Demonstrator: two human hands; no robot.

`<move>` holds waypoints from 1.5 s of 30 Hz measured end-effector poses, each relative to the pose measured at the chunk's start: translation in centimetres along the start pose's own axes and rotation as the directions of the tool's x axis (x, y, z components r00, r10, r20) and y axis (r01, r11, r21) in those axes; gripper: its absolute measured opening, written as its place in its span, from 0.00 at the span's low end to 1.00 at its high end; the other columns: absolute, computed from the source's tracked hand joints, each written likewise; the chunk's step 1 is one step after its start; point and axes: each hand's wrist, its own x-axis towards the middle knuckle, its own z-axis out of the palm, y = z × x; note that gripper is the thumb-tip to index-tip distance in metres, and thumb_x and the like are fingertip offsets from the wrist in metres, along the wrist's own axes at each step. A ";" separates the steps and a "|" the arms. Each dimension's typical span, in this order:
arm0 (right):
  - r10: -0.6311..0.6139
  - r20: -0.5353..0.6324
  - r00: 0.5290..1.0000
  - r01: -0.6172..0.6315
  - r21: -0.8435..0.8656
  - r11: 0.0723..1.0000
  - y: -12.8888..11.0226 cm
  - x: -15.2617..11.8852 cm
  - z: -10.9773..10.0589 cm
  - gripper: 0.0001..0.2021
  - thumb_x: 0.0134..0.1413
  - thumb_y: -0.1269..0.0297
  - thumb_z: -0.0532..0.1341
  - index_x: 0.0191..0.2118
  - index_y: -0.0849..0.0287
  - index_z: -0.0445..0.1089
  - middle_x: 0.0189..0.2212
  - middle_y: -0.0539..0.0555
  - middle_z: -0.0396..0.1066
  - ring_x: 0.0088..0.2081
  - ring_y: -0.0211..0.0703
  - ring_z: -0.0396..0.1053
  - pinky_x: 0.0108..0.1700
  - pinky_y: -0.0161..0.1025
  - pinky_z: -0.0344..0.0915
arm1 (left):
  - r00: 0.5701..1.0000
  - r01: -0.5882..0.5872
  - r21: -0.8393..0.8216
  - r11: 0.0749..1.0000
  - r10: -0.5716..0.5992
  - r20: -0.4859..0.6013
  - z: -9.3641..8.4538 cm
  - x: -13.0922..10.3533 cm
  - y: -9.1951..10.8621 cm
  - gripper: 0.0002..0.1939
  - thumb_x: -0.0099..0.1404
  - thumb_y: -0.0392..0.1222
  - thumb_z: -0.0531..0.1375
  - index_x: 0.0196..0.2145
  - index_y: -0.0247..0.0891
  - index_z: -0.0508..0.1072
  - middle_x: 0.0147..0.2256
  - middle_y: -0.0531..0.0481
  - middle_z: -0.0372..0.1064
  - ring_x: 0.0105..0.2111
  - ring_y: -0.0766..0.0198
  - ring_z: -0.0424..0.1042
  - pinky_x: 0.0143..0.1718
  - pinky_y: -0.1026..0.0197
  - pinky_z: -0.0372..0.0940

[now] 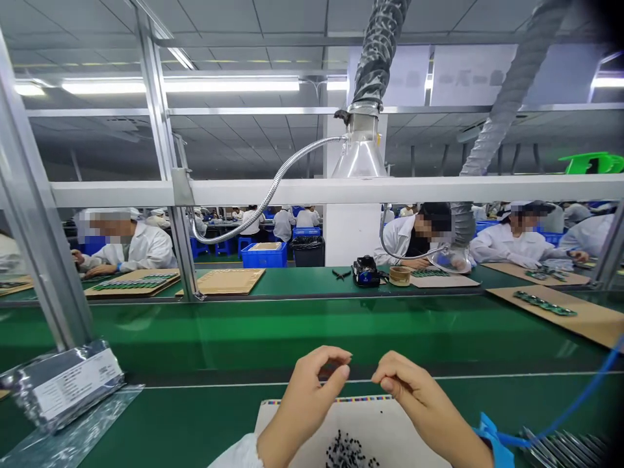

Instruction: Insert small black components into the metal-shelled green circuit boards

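Observation:
My left hand [312, 391] is raised over the near edge of a white sheet [385, 429], its thumb and forefinger curved with a gap between the tips and nothing seen in them. To its right, my right hand [418, 398] has thumb and fingertips pressed together; anything between them is too small to make out. A blue band [493, 442] circles the right wrist. Below and between the hands, a pile of small black and clear parts [348, 452] lies on the sheet.
A silver bag with a label [73, 387] lies at the left. Metal pieces [568, 448] and a blue cord [580, 409] are at the right. Beyond the green belt [273, 331] are cardboard sheets [227, 281], circuit boards [545, 303] and several seated people. A metal frame bar [292, 192] crosses above.

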 end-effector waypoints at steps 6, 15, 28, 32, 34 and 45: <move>-0.121 -0.159 0.980 0.170 0.341 0.925 -6.1 0.4 0.0 0.11 0.69 0.53 0.54 0.38 0.50 0.68 0.32 0.49 0.62 0.34 0.42 0.63 0.34 0.32 0.60 | 0.969 -0.244 0.033 0.969 0.246 -0.034 -0.1 -2.5 5.5 0.08 0.60 0.40 0.60 0.38 0.41 0.75 0.35 0.50 0.75 0.33 0.64 0.72 0.36 0.65 0.67; 0.060 -0.284 0.957 0.100 0.514 0.852 -6.4 -1.2 1.4 0.03 0.64 0.59 0.63 0.38 0.49 0.69 0.31 0.46 0.68 0.33 0.37 0.68 0.35 0.25 0.67 | 0.918 -0.364 -0.045 0.930 0.350 -0.187 1.4 -3.1 4.3 0.08 0.57 0.33 0.63 0.35 0.43 0.75 0.29 0.55 0.75 0.26 0.70 0.72 0.28 0.72 0.67; 0.284 -0.034 0.958 -0.164 0.750 0.641 -7.6 -1.5 0.6 0.13 0.51 0.57 0.72 0.32 0.56 0.68 0.27 0.48 0.70 0.31 0.38 0.67 0.32 0.26 0.64 | 0.981 -0.171 -0.524 0.835 0.093 -0.171 2.0 -3.6 4.1 0.03 0.58 0.42 0.64 0.27 0.44 0.77 0.27 0.53 0.68 0.30 0.69 0.67 0.31 0.69 0.63; 0.166 0.007 0.986 -0.142 0.561 0.815 -7.2 -1.6 0.4 0.03 0.57 0.62 0.65 0.33 0.53 0.72 0.29 0.47 0.69 0.33 0.40 0.65 0.35 0.29 0.62 | 0.996 -0.024 -0.646 0.763 -0.038 -0.081 1.6 -3.4 4.5 0.05 0.57 0.42 0.66 0.24 0.42 0.76 0.28 0.53 0.65 0.29 0.69 0.64 0.32 0.69 0.61; 0.133 0.024 0.991 -0.127 0.489 0.863 -7.2 -1.6 0.4 0.04 0.59 0.63 0.61 0.33 0.53 0.73 0.30 0.47 0.69 0.33 0.40 0.64 0.36 0.30 0.61 | 0.997 0.020 -0.662 0.749 -0.067 -0.047 1.5 -3.4 4.7 0.06 0.56 0.42 0.66 0.23 0.41 0.77 0.28 0.53 0.64 0.29 0.69 0.64 0.32 0.68 0.61; 0.164 0.022 0.986 -0.152 0.509 0.847 -7.1 -1.5 0.8 0.12 0.63 0.57 0.60 0.30 0.57 0.69 0.27 0.48 0.65 0.30 0.40 0.62 0.32 0.30 0.60 | 0.997 0.022 -0.618 0.786 -0.063 -0.044 1.9 -3.4 4.4 0.02 0.53 0.39 0.68 0.27 0.44 0.80 0.31 0.51 0.66 0.31 0.68 0.67 0.32 0.67 0.65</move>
